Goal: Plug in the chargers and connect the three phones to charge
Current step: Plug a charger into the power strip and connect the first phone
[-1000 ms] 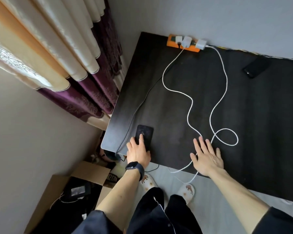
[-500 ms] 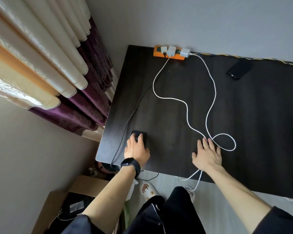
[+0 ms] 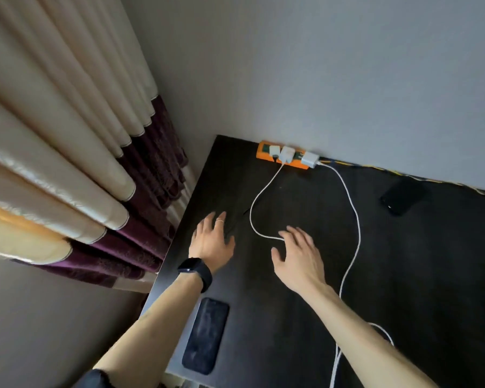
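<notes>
An orange power strip (image 3: 263,152) lies at the back of the dark table (image 3: 420,270) against the wall, with three white chargers (image 3: 287,154) plugged in. Two white cables (image 3: 354,219) run from it toward the near edge; a thin black cable (image 3: 242,212) also leaves it. My left hand (image 3: 212,239) hovers open over the table's left part, near the black cable. My right hand (image 3: 298,256) is open, fingertips at the left white cable. A dark phone (image 3: 205,338) lies by the near left edge under my left forearm. Another black phone (image 3: 402,196) lies at the back right.
Cream and purple curtains (image 3: 76,169) hang to the left of the table. A grey wall (image 3: 347,79) stands behind it. A thin yellow-striped cord (image 3: 420,179) runs along the table's back edge to the right.
My left hand let go of the near phone and both hands moved forward toward the power strip. The camera tilted up, so the table looks closer.
</notes>
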The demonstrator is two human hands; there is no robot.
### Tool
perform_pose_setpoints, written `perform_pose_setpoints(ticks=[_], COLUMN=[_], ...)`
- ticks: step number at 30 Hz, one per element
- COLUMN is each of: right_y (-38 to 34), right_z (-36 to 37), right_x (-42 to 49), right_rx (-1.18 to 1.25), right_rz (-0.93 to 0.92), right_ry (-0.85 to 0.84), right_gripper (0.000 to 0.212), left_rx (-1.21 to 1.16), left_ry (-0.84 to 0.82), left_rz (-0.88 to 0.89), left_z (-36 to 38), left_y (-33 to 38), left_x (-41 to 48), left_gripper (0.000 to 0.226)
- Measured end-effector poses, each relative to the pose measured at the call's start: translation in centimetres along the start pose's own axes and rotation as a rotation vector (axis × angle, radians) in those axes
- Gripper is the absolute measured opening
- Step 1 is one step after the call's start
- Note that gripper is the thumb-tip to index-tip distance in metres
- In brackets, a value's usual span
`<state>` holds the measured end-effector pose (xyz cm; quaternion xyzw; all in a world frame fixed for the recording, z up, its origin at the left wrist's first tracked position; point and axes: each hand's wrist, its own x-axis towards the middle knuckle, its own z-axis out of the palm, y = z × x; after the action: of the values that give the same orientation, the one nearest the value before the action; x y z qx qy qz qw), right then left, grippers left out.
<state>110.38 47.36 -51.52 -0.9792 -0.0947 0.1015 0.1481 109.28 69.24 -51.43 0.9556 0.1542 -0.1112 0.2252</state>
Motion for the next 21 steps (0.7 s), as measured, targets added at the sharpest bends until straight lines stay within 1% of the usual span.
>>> perform_pose_setpoints(ticks=[4,8,11,16,19,21], right_y=[0.8,2.5,3.6,3.8,3.9,4.3], right_z=[-1.3,-1.8,-1.6,-1.8,-1.5,-1.3], right_x=[8.9,17.2,22.1,27.9,31.1,32.5], right_rx=[0.033,0.048,0.027,-0.078,-0.133,-0.182], right_rz=[-0.004,0.036,0.049,0.01,-0.01,-0.013], right_ry=[0.021,0.032,0.033,0.103,0.043,-0.018], right_gripper=[0.056,0.06,0.062,0.062,0.065,0.065], left_rx=[0.052,0.102,0.116,0.126,0.104,0.08], left_ry=[-0.007,-0.033,0.006,0.108,0.2,0.211], left_rz=[0.0,0.024,0.024,-0.002,0.019,0.019], left_z=[0.1,2.2,4.3,6.9,7.9,8.2], left_y=[0.6,0.7,0.1,-1.8,-2.5,-2.6], left_x=[7.0,13.8,17.9,20.2,20.7,21.3], left_gripper=[0.068,0.062,0.059,0.056,0.056,0.056])
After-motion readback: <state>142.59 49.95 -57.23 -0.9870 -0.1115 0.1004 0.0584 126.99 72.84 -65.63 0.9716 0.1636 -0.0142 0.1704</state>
